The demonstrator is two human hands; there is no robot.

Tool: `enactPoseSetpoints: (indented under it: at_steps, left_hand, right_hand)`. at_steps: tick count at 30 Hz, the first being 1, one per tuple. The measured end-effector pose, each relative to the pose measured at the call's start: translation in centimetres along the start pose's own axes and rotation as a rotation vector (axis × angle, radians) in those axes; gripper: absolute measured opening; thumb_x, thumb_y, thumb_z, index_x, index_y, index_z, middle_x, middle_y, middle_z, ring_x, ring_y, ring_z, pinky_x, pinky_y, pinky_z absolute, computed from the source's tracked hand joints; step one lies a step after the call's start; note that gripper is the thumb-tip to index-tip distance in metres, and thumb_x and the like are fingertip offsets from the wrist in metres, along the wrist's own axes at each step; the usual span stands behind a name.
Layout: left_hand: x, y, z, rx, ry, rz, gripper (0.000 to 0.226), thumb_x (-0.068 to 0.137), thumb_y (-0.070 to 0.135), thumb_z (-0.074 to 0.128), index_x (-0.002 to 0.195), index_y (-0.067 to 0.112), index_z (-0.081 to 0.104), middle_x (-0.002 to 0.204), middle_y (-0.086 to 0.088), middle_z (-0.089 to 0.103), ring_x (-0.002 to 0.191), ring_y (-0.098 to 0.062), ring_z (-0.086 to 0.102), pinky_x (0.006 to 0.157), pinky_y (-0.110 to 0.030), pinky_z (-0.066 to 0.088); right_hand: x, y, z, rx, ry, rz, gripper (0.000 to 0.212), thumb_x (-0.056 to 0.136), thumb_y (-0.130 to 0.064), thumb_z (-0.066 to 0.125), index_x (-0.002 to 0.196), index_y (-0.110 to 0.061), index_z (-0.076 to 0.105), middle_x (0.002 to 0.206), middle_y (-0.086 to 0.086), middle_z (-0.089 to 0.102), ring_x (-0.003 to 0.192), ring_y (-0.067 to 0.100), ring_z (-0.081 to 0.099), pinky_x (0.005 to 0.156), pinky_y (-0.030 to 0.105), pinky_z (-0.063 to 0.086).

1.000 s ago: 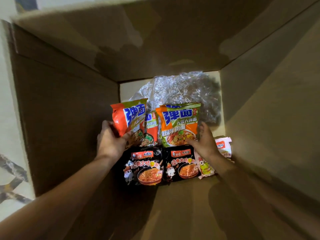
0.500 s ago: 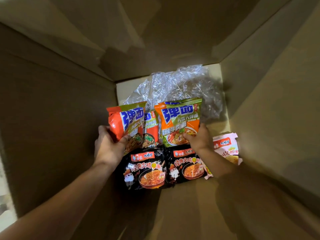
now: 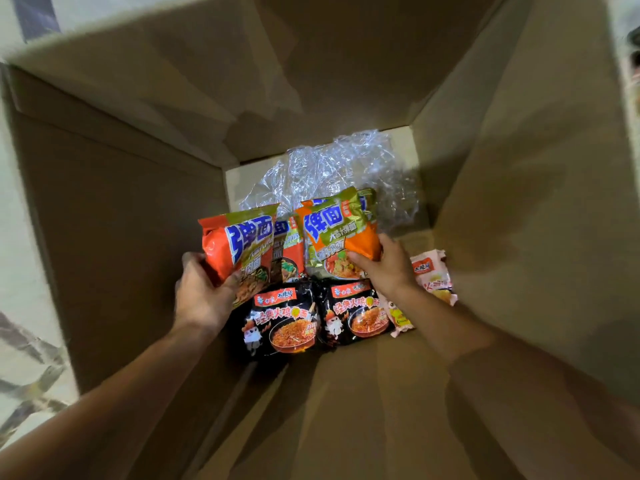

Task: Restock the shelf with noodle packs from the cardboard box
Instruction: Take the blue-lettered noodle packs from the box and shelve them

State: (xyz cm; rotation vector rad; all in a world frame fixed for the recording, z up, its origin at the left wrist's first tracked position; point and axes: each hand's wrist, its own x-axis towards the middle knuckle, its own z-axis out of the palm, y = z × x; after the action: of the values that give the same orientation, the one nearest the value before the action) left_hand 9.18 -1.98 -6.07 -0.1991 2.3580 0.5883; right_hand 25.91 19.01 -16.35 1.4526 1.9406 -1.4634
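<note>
I look down into a deep cardboard box (image 3: 114,244). My left hand (image 3: 201,296) grips an orange and green noodle pack (image 3: 239,251) by its lower left side. My right hand (image 3: 384,268) grips a second orange and green noodle pack (image 3: 332,230) by its lower right corner. Between the two stands a third such pack (image 3: 287,251), partly hidden. Two black noodle packs (image 3: 280,320) (image 3: 353,310) lie flat on the box floor just below my hands. A pink noodle pack (image 3: 433,275) lies to the right, partly under my right wrist.
Crumpled clear plastic wrap (image 3: 339,168) fills the far end of the box floor. Tall cardboard walls and flaps rise on all sides. A pale patterned floor (image 3: 20,341) shows outside the box at the left.
Both hands have closed more firmly on the orange and green packs and lifted them slightly; the right pack is now tilted. My view has pulled back a little.
</note>
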Motion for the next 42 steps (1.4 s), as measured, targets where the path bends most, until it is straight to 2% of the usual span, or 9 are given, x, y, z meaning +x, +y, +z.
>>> enactPoseSetpoints:
  at_steps: [7,11,15,21,24,28,33,36,42]
  left_hand:
    - [-8.3,6.3,-5.6,-0.008,0.052,0.109,0.038,0.085,0.022,0.076,0.11,0.014,0.048,0.094,-0.001,0.059,0.088,-0.022,0.058,0.08,-0.033,0.046]
    - [-14.7,10.9,-10.9,-0.089,0.047,0.167,0.046,0.083,0.022,0.079,0.12,0.015,0.053,0.108,0.002,0.065,0.097,-0.019,0.063,0.093,-0.039,0.052]
    - [-23.4,15.8,-17.0,-0.202,0.035,0.213,0.051,0.083,0.012,0.079,0.128,0.013,0.056,0.118,-0.002,0.068,0.103,-0.021,0.067,0.094,-0.041,0.054]
    - [-36.8,20.6,-25.1,-0.304,0.057,0.317,0.057,0.081,0.024,0.082,0.133,0.021,0.058,0.119,-0.002,0.07,0.098,-0.017,0.071,0.086,-0.04,0.059]
    - [-42.5,21.7,-27.9,-0.339,0.041,0.394,0.058,0.081,0.027,0.08,0.134,0.021,0.058,0.118,0.0,0.07,0.097,-0.013,0.071,0.079,-0.028,0.059]
    - [-48.1,22.9,-30.5,-0.369,0.002,0.486,0.056,0.083,0.02,0.079,0.136,0.02,0.057,0.117,-0.003,0.071,0.099,-0.013,0.07,0.078,-0.025,0.06]
    - [-52.8,23.9,-32.9,-0.449,0.001,0.595,0.054,0.082,0.025,0.079,0.132,0.018,0.058,0.111,0.003,0.072,0.095,-0.006,0.071,0.083,-0.034,0.061]
    - [-54.9,24.5,-34.5,-0.497,-0.016,0.698,0.049,0.084,0.025,0.078,0.129,0.022,0.058,0.104,0.014,0.069,0.088,0.005,0.069,0.075,-0.02,0.059]
    - [-57.6,24.6,-39.1,-0.531,-0.134,0.922,0.05,0.085,0.025,0.075,0.13,0.029,0.055,0.109,0.018,0.067,0.095,0.007,0.067,0.074,-0.014,0.057]
  right_hand:
    - [-8.7,-4.8,-7.8,0.105,0.081,0.035,0.046,0.073,-0.051,0.077,0.101,-0.021,0.057,0.101,0.009,0.071,0.094,0.033,0.068,0.083,0.053,0.055]
    - [-15.9,-9.1,-13.4,0.164,0.103,-0.017,0.051,0.068,-0.059,0.072,0.105,-0.026,0.059,0.099,-0.002,0.072,0.093,0.025,0.068,0.088,0.048,0.055]
    - [-25.4,-14.4,-19.5,0.251,0.113,-0.043,0.037,0.084,-0.027,0.078,0.117,-0.019,0.062,0.098,-0.001,0.068,0.091,0.022,0.066,0.088,0.039,0.054]
    - [-38.9,-20.6,-29.6,0.212,0.121,-0.196,0.034,0.083,-0.041,0.077,0.108,-0.021,0.065,0.085,-0.002,0.072,0.076,0.017,0.069,0.072,0.034,0.055]
    - [-44.2,-22.5,-33.8,0.324,0.09,-0.247,0.032,0.083,-0.036,0.078,0.111,-0.027,0.064,0.098,-0.003,0.075,0.092,0.018,0.072,0.089,0.044,0.057]
    - [-50.8,-24.6,-38.7,0.37,0.127,-0.311,0.029,0.086,-0.028,0.077,0.11,-0.026,0.062,0.102,-0.005,0.074,0.097,0.011,0.07,0.092,0.032,0.054]
    - [-57.6,-25.1,-42.6,0.428,0.201,-0.409,0.029,0.087,-0.024,0.076,0.112,-0.027,0.062,0.105,-0.006,0.074,0.1,0.012,0.071,0.09,0.031,0.056]
    - [-61.6,-26.0,-43.5,0.479,0.256,-0.473,0.032,0.09,-0.021,0.072,0.12,-0.025,0.06,0.111,-0.01,0.072,0.102,0.005,0.07,0.085,0.023,0.057]
    - [-69.1,-27.5,-42.4,0.594,0.429,-0.536,0.038,0.09,-0.02,0.073,0.126,-0.019,0.06,0.113,-0.006,0.073,0.104,0.01,0.07,0.088,0.03,0.057]
